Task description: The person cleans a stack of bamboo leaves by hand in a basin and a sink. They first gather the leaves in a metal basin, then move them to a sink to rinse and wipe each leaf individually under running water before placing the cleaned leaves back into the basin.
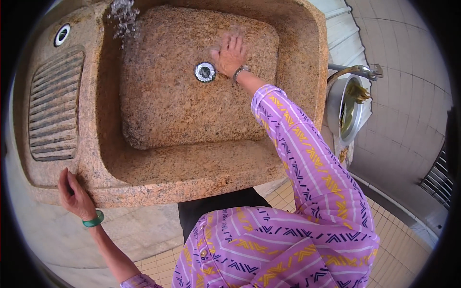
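Sink (144, 193), one, granite: one basin (168, 105), one ribbed washboard (56, 105).
Right hand (229, 59), spread, over the basin beside its drain (205, 72); left hand (77, 197), loosely curled, at the front rim.

1. There's the right hand (230, 56) in the sink (168, 110), just right of the drain (205, 72)!
2. Left of the sink, the washboard (56, 105); behind that, a hole (62, 35).
3. The left hand (77, 197) is at the front edge (158, 193), before the washboard.
4. Water (126, 21) at the sink's back left; a bowl (332, 108) sits off right.
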A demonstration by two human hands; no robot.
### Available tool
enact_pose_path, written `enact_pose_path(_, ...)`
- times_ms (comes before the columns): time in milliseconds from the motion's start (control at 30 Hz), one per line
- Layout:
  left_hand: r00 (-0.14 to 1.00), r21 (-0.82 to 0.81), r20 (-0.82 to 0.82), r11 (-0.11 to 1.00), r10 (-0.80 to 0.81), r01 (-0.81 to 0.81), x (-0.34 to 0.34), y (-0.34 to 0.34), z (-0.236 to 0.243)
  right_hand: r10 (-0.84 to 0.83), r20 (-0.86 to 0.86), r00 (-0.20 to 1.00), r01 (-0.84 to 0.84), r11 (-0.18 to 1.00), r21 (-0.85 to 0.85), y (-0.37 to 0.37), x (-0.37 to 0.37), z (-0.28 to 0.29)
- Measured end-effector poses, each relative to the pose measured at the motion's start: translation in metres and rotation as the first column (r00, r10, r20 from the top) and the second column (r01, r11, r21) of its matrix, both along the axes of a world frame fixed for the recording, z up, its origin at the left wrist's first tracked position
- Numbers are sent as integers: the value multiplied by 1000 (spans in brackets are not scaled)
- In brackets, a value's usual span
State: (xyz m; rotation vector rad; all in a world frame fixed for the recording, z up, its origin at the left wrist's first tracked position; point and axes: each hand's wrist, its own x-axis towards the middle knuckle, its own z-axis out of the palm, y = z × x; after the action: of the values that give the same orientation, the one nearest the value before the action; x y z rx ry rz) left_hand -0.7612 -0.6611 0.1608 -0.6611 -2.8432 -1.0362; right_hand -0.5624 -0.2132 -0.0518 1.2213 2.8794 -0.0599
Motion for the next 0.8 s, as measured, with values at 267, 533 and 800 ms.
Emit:
enact_pose_path(267, 998, -26, 58, 999, -32, 33, -2, -5, -5, 232, 46, 972, -227, 970, -88, 64, 3, 33)
enact_pose_path(533, 993, 124, 119, 992, 6, -20, 0, -8, -6, 14, 422, 906, 74, 979, -190, -14, 139, 35)
enact_pose_path(800, 999, 62, 40, 998, -7, 4, -1, -3, 1, -101, 22, 995, 102, 994, -32, -4, 107, 15)
